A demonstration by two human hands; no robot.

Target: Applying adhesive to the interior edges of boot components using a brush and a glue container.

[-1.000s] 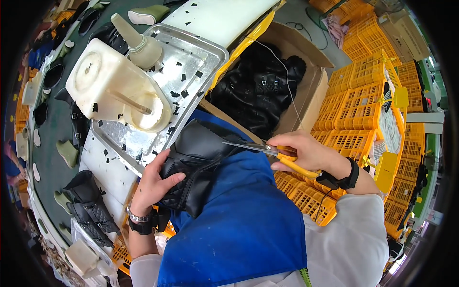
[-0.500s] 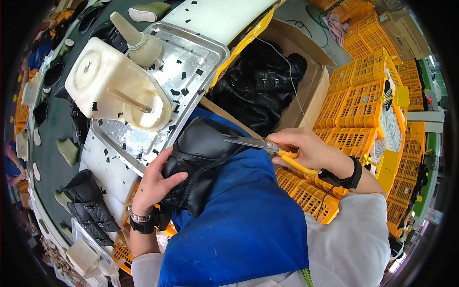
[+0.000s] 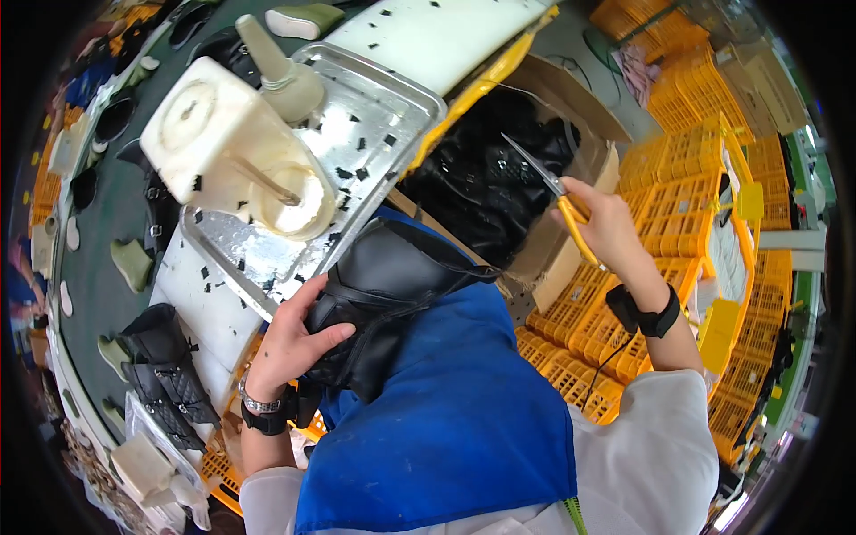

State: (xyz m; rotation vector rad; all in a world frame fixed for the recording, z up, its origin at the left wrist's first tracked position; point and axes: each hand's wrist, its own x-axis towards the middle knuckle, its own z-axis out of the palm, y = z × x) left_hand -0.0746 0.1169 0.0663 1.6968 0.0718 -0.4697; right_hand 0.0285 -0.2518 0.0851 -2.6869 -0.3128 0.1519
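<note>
**One Hand Gripped the Boot, the Other Held Scissors Above a Box of Black Boots**

From where I stood, the largest things were the orange plastic crates [image 3: 678, 187], stacked high at the person's right side. On the far left ran a long dark green surface [image 3: 102, 214], bearing black shoes and olive-green boots [image 3: 132, 266]. Between it and the person was a white worktable [image 3: 428, 36]. Ahead and a little to the right stood an open cardboard box [image 3: 566, 107], with a heap of black boots [image 3: 513, 183] inside it.

A blue apron [image 3: 446, 401] covered the person's lap. Just beyond its left part, a metal tray [image 3: 379, 102] lay on the worktable. On this tray were a white plastic container [image 3: 214, 116], which had a stick in its round mouth, and next to it a beige bottle with a conical top [image 3: 294, 89].

The black strapped boot [image 3: 392, 259] rested on the apron, near the tray's lower edge. The left hand [image 3: 294, 343] was closed around the boot's left side, its thumb lying across the leather. The right hand [image 3: 602, 223] was raised and gripped yellow-handled scissors [image 3: 553, 185]. Their blades pointed up and to the left, over the boots in the box, and they were well apart from the held boot. The smallest things were black scraps [image 3: 390, 140], scattered over tray and worktable.
</note>
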